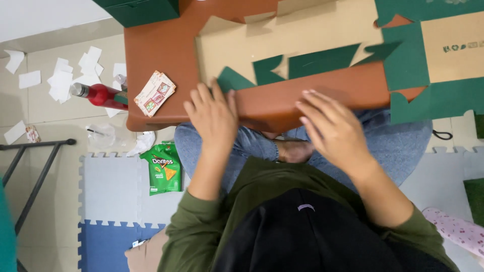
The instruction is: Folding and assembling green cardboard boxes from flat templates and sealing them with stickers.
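Head view: two hands flat on one brown table.

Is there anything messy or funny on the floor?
Yes. Torn white paper scraps lie scattered on the tiles at the left, and a green snack bag lies on the foam mat beside the person's knee.

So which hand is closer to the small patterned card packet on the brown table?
The left hand. It rests flat on the table's front edge, just right of the small patterned card packet. The right hand lies further right along the same edge of the brown table.
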